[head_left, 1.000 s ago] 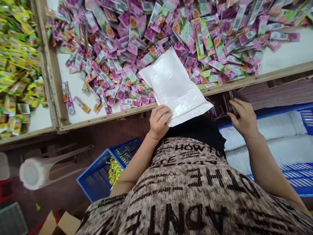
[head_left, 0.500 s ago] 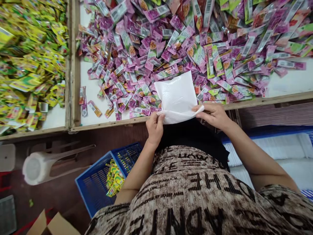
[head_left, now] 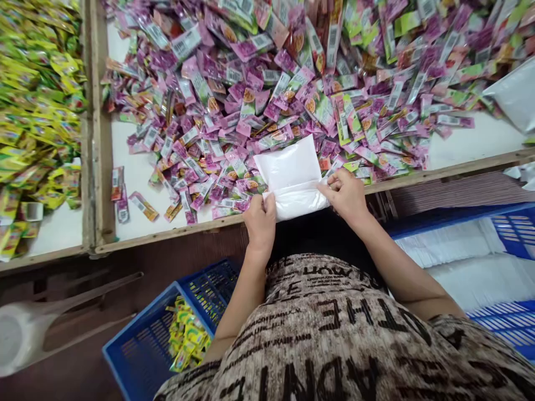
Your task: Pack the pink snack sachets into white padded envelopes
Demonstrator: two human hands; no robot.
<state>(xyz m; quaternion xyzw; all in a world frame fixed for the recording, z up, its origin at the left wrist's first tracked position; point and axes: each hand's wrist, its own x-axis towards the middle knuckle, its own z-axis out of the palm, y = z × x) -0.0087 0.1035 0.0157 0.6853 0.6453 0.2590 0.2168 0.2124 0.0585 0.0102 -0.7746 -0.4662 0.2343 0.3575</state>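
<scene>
Pouch (head_left: 288,164): white, glossy, no print seen on it. Lies over the front rim of the table (head_left: 200,224), a crease running across its lower part. Clock bearings below are taken from it.

Left hand (head_left: 259,220), at 8: thumb and fingers pinch the pouch's near left corner. Right hand (head_left: 349,199), at 4: fingertips pinch its right edge, by the crease.

Purple packets (head_left: 247,104): a big heap from 9 through 12 to 3, beyond and beside the pouch, some just beside it. Barcodes and cut-fruit pictures show on many; green bands carry pale lettering, too small to read. A few lie loose at 9, on bare white surface.

Between 9 and 10, across a wooden divider (head_left: 99,139): yellow packets (head_left: 37,83) with green and red marks; wording illegible.

Between 2 and 3, at the view's edge: second white pouch (head_left: 516,97), partly cut off.

At 7 to 8, below the table: blue crate (head_left: 144,337), more yellow packets inside. At 8, a pale stool (head_left: 14,337), blurred.

At 4: another blue crate (head_left: 512,326), rows of white stacks (head_left: 472,275) inside.

At 6: wearer's mottled shirt (head_left: 309,314), black print. THE reads upside down in large capitals; small lines too blurred to trust.
</scene>
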